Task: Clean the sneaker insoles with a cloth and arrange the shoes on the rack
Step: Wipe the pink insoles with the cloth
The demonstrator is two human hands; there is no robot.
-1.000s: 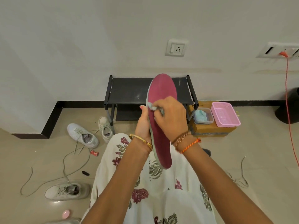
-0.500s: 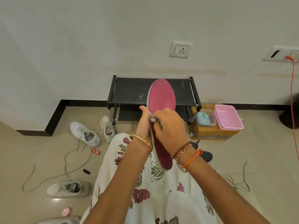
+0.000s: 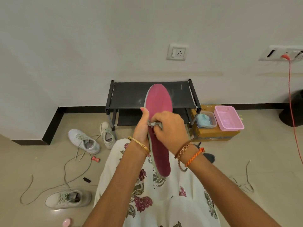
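Observation:
A magenta insole (image 3: 158, 102) with a grey edge stands upright over my lap. My left hand (image 3: 143, 128) grips its left edge at mid-length. My right hand (image 3: 170, 126) presses a small grey cloth (image 3: 155, 124) against the insole's face, fingers closed on it. Behind the insole, a black two-tier shoe rack (image 3: 129, 95) stands against the wall. Three white sneakers lie on the floor at left: one (image 3: 83, 140) near the wall corner, one (image 3: 106, 134) by the rack's leg, one (image 3: 68, 199) close to my left knee.
Loose laces (image 3: 65, 171) trail over the floor at left, and more laces (image 3: 244, 184) at right. A cardboard box (image 3: 213, 135) right of the rack carries a clear tub (image 3: 205, 120) and a pink basket (image 3: 228, 117). An orange cable (image 3: 292, 102) hangs from a wall socket.
My right hand with the cloth has slid a little down the insole's face, from near its middle toward the heel half. The left hand keeps its grip.

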